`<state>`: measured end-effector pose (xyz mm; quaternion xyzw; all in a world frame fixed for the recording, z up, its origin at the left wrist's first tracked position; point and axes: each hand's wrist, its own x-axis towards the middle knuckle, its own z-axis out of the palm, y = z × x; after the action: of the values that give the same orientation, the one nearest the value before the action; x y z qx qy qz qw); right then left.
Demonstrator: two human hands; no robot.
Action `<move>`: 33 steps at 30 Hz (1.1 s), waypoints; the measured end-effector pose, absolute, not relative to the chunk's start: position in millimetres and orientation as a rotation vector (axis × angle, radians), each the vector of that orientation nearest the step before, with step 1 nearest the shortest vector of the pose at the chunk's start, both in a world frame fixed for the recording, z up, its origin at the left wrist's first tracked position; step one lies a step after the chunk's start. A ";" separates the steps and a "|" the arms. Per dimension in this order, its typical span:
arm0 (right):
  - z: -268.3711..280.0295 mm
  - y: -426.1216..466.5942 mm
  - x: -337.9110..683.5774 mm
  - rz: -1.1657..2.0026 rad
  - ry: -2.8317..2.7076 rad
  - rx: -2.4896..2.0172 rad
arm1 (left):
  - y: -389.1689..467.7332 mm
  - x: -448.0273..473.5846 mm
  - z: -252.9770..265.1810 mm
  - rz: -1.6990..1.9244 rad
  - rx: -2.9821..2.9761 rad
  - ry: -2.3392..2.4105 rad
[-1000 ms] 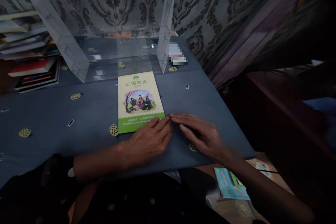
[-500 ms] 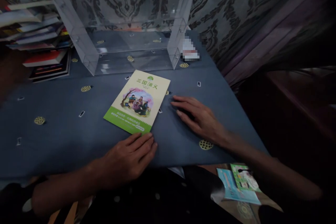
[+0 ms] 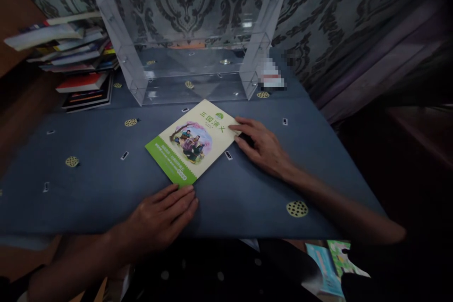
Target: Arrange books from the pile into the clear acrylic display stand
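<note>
A thin paperback book [image 3: 193, 144] with a cream and green cover lies flat and slanted on the blue tablecloth, its Chinese title face up. My left hand [image 3: 164, 214] rests at the book's bottom corner, fingers stretched and close together, the fingertips against the green edge. At the upper right corner, my right hand [image 3: 264, 148] touches the cover with its extended fingertips; the fingers are apart. Neither hand is wrapped round the book. Just beyond the book stands a clear plastic shelf rack [image 3: 139, 73], its front edge close to the book's top corner.
A messy stack of books [image 3: 83, 63] stands at the left rear of the table [image 3: 95, 188]. A pixelated whitish item [image 3: 272, 75] sits right of the rack. Below the table's front edge lie a light-blue packet [image 3: 325, 269] and a green printed one [image 3: 339, 255]. Patterned wallpaper is behind.
The book has turned clockwise. My right hand has come from beside the book onto its upper right corner, while my left hand stays at the bottom corner. The whole view has shifted slightly.
</note>
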<state>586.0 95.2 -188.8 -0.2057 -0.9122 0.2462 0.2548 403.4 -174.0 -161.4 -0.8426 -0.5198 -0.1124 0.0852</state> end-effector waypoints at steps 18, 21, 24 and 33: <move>-182.5 91.7 590.8 0.814 -2.335 -0.633 | -153.0 398.8 -157.7 -0.224 -2.548 -1.567; -180.0 91.0 591.0 0.876 -2.281 -0.649 | -138.1 403.6 -156.8 -0.214 -2.532 -1.523; -177.7 90.9 591.3 0.935 -2.229 -0.676 | -119.9 406.6 -157.5 -0.181 -2.553 -1.468; -179.9 95.0 591.4 1.012 -2.112 -0.728 | -48.7 419.2 -156.4 -0.149 -2.650 -1.474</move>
<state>591.4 95.0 -179.9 -0.2792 -0.8105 0.3884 0.3380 419.2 -48.7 -156.4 -0.8716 -0.4849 -0.0491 0.0527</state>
